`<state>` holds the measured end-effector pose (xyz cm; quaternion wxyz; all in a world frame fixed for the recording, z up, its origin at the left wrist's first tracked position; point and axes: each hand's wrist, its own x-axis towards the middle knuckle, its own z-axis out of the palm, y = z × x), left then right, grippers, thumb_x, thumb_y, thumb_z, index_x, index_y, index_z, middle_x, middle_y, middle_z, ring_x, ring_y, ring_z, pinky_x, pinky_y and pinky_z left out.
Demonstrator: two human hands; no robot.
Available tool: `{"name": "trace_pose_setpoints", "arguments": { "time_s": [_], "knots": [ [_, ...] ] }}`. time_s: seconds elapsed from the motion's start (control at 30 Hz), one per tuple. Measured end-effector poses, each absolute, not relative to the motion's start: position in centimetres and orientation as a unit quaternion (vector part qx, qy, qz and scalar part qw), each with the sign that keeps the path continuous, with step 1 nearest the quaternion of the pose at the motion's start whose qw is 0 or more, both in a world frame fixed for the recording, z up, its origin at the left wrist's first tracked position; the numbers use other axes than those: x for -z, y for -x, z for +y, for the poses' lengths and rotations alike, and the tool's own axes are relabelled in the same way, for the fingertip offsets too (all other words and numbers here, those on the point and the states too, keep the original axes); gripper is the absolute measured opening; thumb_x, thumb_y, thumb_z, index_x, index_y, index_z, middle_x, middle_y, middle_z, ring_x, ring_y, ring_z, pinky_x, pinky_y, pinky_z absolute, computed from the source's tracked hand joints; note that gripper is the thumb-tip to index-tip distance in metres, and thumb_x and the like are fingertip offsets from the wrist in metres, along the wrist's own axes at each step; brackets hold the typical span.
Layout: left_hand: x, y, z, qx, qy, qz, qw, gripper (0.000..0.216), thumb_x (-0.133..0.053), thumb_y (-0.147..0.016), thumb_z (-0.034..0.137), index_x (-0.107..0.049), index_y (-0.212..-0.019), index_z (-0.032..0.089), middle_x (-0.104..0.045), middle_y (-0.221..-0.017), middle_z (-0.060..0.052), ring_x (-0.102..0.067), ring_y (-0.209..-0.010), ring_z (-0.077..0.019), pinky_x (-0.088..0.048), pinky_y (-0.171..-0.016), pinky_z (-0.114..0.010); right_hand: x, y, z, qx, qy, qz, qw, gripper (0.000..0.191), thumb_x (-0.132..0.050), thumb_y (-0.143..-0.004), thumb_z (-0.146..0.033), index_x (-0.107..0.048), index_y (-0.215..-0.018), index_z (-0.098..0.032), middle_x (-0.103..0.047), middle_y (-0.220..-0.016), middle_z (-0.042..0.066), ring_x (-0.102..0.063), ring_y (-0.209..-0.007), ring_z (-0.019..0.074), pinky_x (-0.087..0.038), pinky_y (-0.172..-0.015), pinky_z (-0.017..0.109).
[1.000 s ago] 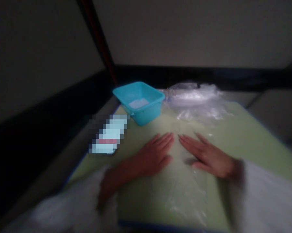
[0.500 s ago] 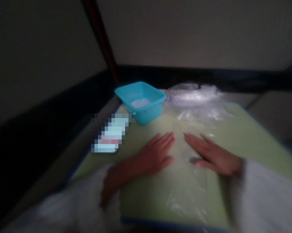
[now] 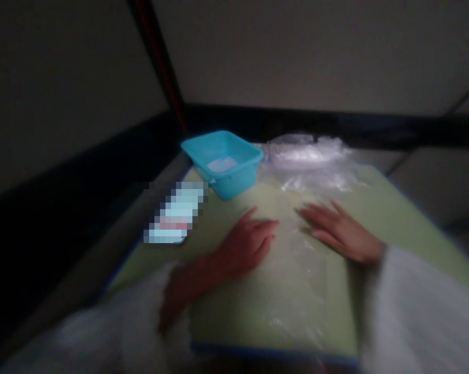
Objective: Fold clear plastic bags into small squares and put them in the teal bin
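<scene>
A clear plastic bag [image 3: 292,291] lies flat on the yellow-green tabletop [image 3: 222,306], running toward the near edge. My left hand [image 3: 246,244] is at the bag's left side, its index finger stretched over it and the other fingers partly bent; nothing shows in its grasp. On the other side my right hand [image 3: 339,231] hovers at or just over the bag's upper right, palm down with fingers extended, a little blurred. Whether either hand touches the film is hard to make out.
A turquoise plastic basin [image 3: 238,182] with a white piece inside stands at the back left. Right of it lies a heap of clear plastic bags [image 3: 312,161]. A pixelated flat rectangular object [image 3: 176,213] rests by the left edge. Walls rise behind the table.
My right hand has lifted slightly and shifted away from me. The fingers of my left hand, flat and together before, are now partly bent with the index pointing.
</scene>
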<state>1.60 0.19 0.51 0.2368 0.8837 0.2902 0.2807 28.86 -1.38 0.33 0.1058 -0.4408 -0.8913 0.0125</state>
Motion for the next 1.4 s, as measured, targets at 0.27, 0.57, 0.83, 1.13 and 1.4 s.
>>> {"name": "trace_pose_setpoints", "arguments": {
  "time_s": [0.27,0.57,0.83,1.13,1.4],
  "knots": [
    [-0.4,-1.0,1.0,-0.252,-0.897,0.341,0.122,0.032,-0.044,-0.084,0.016,-0.059,-0.112,0.015,-0.066,-0.111,-0.01,-0.058,-0.111,-0.0232,-0.006,-0.115,-0.052,-0.5,-28.7,-1.4,0.069,0.478,-0.869,0.108,0.047,-0.03,-0.096,-0.045,-0.051,-0.128,-0.017,-0.06,-0.124,0.014,-0.052,-0.118,0.0279,-0.023,-0.106,0.057],
    [0.6,-1.9,-1.1,-0.186,-0.91,0.36,0.082,0.063,-0.05,-0.083,0.034,-0.035,-0.135,0.002,-0.04,-0.141,-0.02,-0.035,-0.133,-0.0266,-0.026,-0.112,-0.042,-0.3,-28.8,-1.3,0.127,0.525,-0.833,0.123,0.052,-0.028,-0.096,-0.048,-0.048,-0.129,-0.013,-0.059,-0.125,0.017,-0.051,-0.119,0.0308,-0.026,-0.105,0.055],
    [0.7,-1.8,-2.6,-0.067,-0.951,0.286,0.094,0.078,-0.05,-0.085,0.053,-0.026,-0.141,0.004,-0.019,-0.151,-0.022,-0.012,-0.142,-0.0295,-0.019,-0.113,-0.044,-0.7,-28.4,-1.4,0.098,0.5,-0.842,0.174,0.044,-0.033,-0.096,-0.04,-0.051,-0.123,-0.012,-0.062,-0.117,0.016,-0.056,-0.112,0.029,-0.029,-0.105,0.054],
    [-0.4,-1.1,-1.0,-0.048,-0.976,0.166,0.132,0.084,-0.042,-0.085,0.063,-0.028,-0.141,0.002,-0.021,-0.15,-0.021,-0.013,-0.142,-0.0279,-0.013,-0.116,-0.041,-0.9,-28.0,-1.7,0.037,0.44,-0.873,0.207,0.041,-0.04,-0.094,-0.035,-0.05,-0.127,-0.013,-0.059,-0.124,0.016,-0.056,-0.114,0.0278,-0.035,-0.104,0.053],
    [0.3,-1.5,-1.5,-0.094,-0.956,0.258,0.099,0.088,-0.043,-0.083,0.063,-0.025,-0.14,-0.001,-0.019,-0.149,-0.026,-0.013,-0.141,-0.0324,-0.017,-0.114,-0.047,-0.7,-25.9,-2.9,-0.02,0.399,-0.897,0.189,0.055,-0.038,-0.094,-0.042,-0.036,-0.14,-0.011,-0.043,-0.141,0.018,-0.04,-0.13,0.0271,-0.037,-0.105,0.05]
  ]
}}
